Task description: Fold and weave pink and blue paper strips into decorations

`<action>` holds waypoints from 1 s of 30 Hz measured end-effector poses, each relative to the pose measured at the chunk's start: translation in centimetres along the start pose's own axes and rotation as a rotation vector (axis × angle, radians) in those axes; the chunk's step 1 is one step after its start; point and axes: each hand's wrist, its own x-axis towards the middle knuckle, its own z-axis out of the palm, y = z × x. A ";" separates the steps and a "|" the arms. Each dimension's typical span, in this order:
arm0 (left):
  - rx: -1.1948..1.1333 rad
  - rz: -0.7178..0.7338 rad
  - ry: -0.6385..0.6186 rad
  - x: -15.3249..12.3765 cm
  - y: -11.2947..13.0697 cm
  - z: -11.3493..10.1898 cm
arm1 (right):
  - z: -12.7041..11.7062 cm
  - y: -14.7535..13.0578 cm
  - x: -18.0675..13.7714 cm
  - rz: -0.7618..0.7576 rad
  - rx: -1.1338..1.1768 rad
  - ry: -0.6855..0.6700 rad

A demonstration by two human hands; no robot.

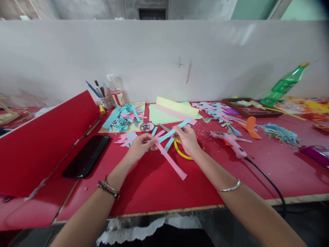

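Over the red table (154, 185), my left hand (140, 145) pinches the crossing point of a pink paper strip (171, 162) and a blue paper strip (171, 132). My right hand (187, 139) is closed on the blue strip a little to the right. The pink strip runs down and right towards me. Under my right hand lies a pair of scissors with yellow handles (180, 151). A small round tape roll (147, 127) sits just beyond my left hand.
A black phone (86, 156) lies at the left beside a curled red sheet (38, 144). A pink glue gun (231, 140) with its black cord lies at the right. Piles of cut strips (124, 118), yellow-green paper (172, 111), a pen cup (104, 99), a green bottle (285, 84) stand behind.
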 end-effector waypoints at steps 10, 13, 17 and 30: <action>-0.021 -0.071 -0.096 0.0 -0.2 0.1 | 0.1 0.0 0.0 0.009 0.019 -0.016; -0.025 -0.042 -0.085 0.1 -0.4 0.2 | 0.2 0.1 -0.1 0.004 0.047 -0.025; 0.037 -0.002 -0.061 0.2 -0.6 0.4 | 0.3 0.1 -0.2 -0.006 0.077 -0.011; 0.284 0.144 0.084 0.2 -0.6 0.1 | -0.6 -0.3 0.5 -0.222 -0.212 0.194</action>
